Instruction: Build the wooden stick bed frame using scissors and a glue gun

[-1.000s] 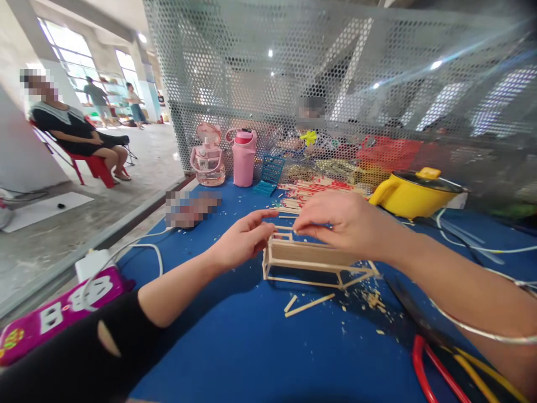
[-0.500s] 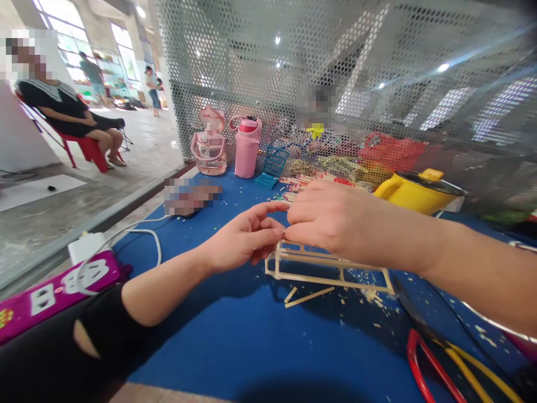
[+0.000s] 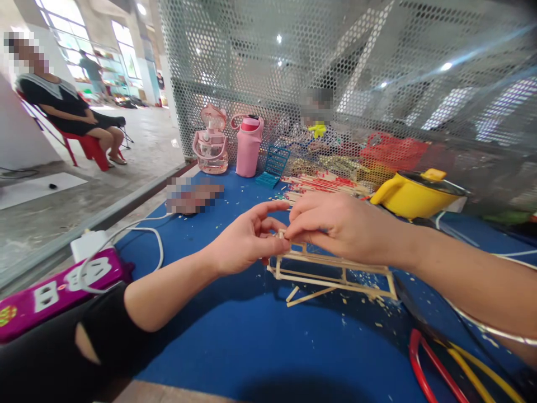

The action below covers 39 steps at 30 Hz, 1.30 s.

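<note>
A small frame of thin wooden sticks [image 3: 310,280] stands on the blue tabletop [image 3: 293,347]. My left hand [image 3: 245,238] is closed at its upper left corner, thumb and fingers pinching the wood. From the other side, my right hand [image 3: 350,226] pinches at that same corner, and the two sets of fingertips nearly meet. Part of the frame's top is hidden behind my fingers. Just in front lie a loose long stick [image 3: 310,297] and a short stick [image 3: 292,293].
A cutting tool with red and yellow handles [image 3: 436,366] lies right. Behind are a bundle of red-tipped sticks [image 3: 323,183], a yellow pot [image 3: 405,196], a blue stand [image 3: 272,165], a pink bottle [image 3: 248,148] and a perforated metal panel [image 3: 251,61]. A purple power strip [image 3: 62,288] lies left.
My right hand has shifted slightly, its fingers now lower and more visible at the frame's corner. My left thumb has pressed in closer to that corner. The frame stands in about the same place.
</note>
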Each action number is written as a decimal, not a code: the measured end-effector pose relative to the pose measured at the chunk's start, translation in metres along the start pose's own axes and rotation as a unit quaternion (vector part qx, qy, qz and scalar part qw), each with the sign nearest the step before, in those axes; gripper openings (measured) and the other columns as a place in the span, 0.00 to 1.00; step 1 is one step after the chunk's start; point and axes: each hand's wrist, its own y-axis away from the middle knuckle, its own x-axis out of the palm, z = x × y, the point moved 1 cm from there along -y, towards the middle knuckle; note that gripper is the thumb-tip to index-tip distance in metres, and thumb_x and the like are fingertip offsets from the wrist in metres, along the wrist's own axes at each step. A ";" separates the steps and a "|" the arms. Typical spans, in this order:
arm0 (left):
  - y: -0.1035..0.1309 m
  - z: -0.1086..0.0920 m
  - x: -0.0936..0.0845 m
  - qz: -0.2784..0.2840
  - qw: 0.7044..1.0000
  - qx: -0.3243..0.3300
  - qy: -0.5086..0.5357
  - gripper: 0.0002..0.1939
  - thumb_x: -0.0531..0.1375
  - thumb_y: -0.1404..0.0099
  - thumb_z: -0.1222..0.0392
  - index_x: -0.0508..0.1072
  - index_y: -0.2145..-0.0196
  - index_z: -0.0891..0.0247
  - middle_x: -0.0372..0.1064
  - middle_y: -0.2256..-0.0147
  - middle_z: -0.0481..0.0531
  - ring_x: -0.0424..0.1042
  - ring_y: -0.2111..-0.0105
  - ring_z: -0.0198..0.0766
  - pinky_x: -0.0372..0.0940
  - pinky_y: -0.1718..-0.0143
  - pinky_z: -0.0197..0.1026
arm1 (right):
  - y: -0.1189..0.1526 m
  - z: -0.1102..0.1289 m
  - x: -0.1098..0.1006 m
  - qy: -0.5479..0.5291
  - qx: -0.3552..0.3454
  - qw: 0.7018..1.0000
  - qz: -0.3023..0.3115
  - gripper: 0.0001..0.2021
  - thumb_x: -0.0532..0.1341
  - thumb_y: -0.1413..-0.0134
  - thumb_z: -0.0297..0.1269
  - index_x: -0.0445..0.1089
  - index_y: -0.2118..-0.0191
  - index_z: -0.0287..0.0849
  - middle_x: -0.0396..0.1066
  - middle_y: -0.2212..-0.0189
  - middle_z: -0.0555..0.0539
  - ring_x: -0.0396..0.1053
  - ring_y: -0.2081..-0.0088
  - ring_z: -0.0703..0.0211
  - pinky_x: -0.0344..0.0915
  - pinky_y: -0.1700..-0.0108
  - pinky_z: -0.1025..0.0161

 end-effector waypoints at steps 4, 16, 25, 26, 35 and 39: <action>0.001 0.000 0.004 -0.019 1.000 0.008 0.000 0.30 0.64 0.46 0.67 0.61 0.46 0.62 0.68 0.69 0.45 0.65 0.78 0.26 0.58 0.80 0.30 | 0.001 0.000 0.004 -0.057 0.060 0.996 -0.029 0.08 0.59 0.45 0.31 0.76 0.66 0.42 0.74 0.68 0.48 0.69 0.64 0.62 0.64 0.61 0.64; 0.003 -0.001 0.008 -0.047 0.999 0.010 -0.010 0.29 0.64 0.44 0.64 0.60 0.46 0.63 0.68 0.70 0.45 0.62 0.79 0.26 0.56 0.81 0.30 | 0.022 0.003 0.015 -0.096 0.084 0.985 -0.113 0.09 0.57 0.49 0.24 0.74 0.67 0.42 0.73 0.70 0.49 0.68 0.66 0.63 0.64 0.63 0.65; 0.003 0.000 0.008 -0.044 0.999 0.010 -0.007 0.29 0.64 0.45 0.65 0.61 0.46 0.63 0.69 0.71 0.45 0.64 0.79 0.26 0.57 0.81 0.30 | 0.019 0.008 0.015 -0.064 0.074 0.988 -0.119 0.08 0.58 0.47 0.26 0.75 0.64 0.41 0.73 0.69 0.48 0.68 0.67 0.63 0.63 0.62 0.64; 0.003 0.000 0.008 -0.044 0.999 0.010 -0.008 0.29 0.64 0.45 0.65 0.61 0.46 0.63 0.69 0.71 0.45 0.64 0.79 0.26 0.57 0.82 0.30 | 0.018 0.007 0.015 -0.063 0.068 0.989 -0.116 0.08 0.58 0.46 0.27 0.75 0.64 0.42 0.74 0.69 0.48 0.69 0.66 0.63 0.63 0.62 0.64; 0.003 -0.001 0.006 -0.040 0.999 0.011 0.015 0.30 0.64 0.47 0.66 0.62 0.47 0.62 0.70 0.71 0.45 0.65 0.79 0.27 0.57 0.81 0.30 | 0.014 0.011 0.021 -0.090 0.123 0.977 -0.146 0.06 0.61 0.46 0.29 0.76 0.69 0.43 0.74 0.71 0.50 0.69 0.67 0.63 0.63 0.63 0.65; 0.004 -0.001 0.006 -0.029 0.999 0.010 0.042 0.29 0.62 0.47 0.69 0.62 0.47 0.62 0.71 0.70 0.46 0.65 0.80 0.28 0.60 0.80 0.32 | 0.013 0.017 0.021 -0.108 0.183 0.964 -0.160 0.06 0.62 0.49 0.28 0.77 0.70 0.44 0.74 0.71 0.51 0.69 0.68 0.64 0.63 0.64 0.65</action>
